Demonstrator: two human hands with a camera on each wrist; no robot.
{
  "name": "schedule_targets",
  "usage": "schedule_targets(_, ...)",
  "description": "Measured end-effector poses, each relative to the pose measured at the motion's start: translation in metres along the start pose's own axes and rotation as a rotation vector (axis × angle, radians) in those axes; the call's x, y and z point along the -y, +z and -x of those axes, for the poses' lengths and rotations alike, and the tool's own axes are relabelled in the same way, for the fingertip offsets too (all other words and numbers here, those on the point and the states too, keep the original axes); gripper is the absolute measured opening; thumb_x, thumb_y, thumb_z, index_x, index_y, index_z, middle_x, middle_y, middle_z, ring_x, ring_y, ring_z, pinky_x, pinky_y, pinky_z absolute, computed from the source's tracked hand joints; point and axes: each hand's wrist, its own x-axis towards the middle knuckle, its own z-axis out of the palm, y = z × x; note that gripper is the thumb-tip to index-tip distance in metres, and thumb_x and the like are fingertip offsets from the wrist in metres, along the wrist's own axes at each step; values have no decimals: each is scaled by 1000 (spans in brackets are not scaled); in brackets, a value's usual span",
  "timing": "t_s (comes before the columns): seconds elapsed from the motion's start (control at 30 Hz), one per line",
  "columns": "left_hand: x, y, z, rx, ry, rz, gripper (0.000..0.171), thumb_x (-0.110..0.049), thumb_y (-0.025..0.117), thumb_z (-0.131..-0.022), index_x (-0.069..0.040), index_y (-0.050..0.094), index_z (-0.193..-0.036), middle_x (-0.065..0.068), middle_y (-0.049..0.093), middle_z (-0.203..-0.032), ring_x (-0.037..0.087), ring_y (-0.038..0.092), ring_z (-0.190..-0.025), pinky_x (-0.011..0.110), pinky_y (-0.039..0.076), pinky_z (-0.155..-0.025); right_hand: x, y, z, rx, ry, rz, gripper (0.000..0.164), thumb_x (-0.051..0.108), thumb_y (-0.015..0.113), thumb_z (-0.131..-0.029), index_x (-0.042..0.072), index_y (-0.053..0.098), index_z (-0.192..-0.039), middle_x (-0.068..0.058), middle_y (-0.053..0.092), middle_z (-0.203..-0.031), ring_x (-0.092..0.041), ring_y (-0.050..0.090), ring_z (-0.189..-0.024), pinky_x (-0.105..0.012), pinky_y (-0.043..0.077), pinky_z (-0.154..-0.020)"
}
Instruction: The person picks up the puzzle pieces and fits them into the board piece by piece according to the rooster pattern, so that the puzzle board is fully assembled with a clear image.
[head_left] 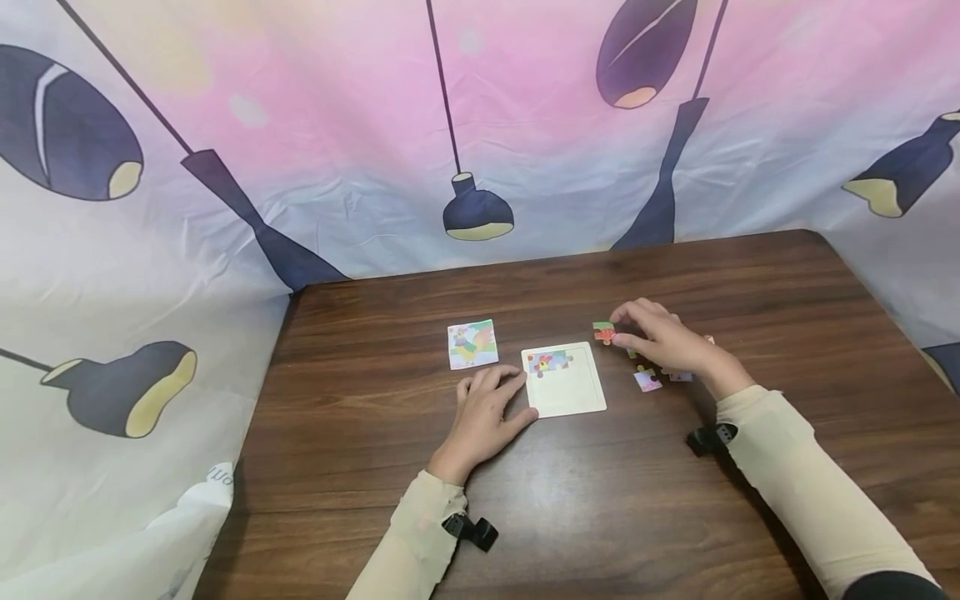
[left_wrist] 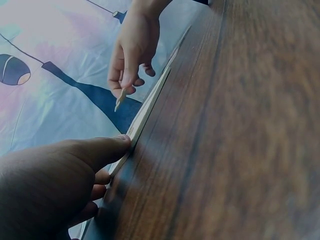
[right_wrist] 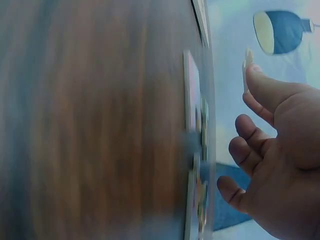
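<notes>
A white puzzle tray lies on the table, with a few joined, colourful pieces along its upper left. My left hand rests at the tray's left side, its straight thumb touching the lower left corner and its other fingers near the upper left. Between thumb and fingertips, my right hand pinches a red and green puzzle piece, just beyond the tray's upper right corner. The right wrist view shows this piece edge-on above the table. Several loose pieces lie under and beside the right hand, partly hidden by it.
A square picture card of a colourful cartoon figure lies left of the tray, beyond the left hand. The dark wooden table reaches back to a cloth backdrop printed with lamps, which also hangs along the left side.
</notes>
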Motion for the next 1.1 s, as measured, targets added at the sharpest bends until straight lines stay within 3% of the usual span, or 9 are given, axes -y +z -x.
schedule_targets(0.3, 0, 1, -1, -3, 3, 5, 57, -39, 76, -98, -9, 66, -145, 8, 60, -144, 31, 52, -133, 61, 29, -106, 12, 14, -4, 49, -35, 49, 29, 27, 65, -107, 11, 60, -130, -15, 58, -130, -38, 49, -126, -68, 29, -101)
schedule_targets(0.6, -1, 0, 0, -3, 1, 0, 58, -40, 76, -98, -10, 65, -145, 8, 60, -144, 31, 52, -133, 60, 30, -106, 23, 24, -9, 66, -87, 142, 30, 31, 68, -105, 12, 64, -128, -7, 62, -125, -33, 52, -117, -57, 33, -92)
schedule_targets(1.1, 0, 1, 0, -3, 0, -3, 57, -40, 76, -98, -9, 66, -145, 8, 60, -143, 31, 52, -132, 60, 30, -105, 32, 31, -10, 77, -64, 178, 25, 27, 71, -103, 18, 65, -126, -3, 62, -124, -29, 50, -116, -52, 32, -91)
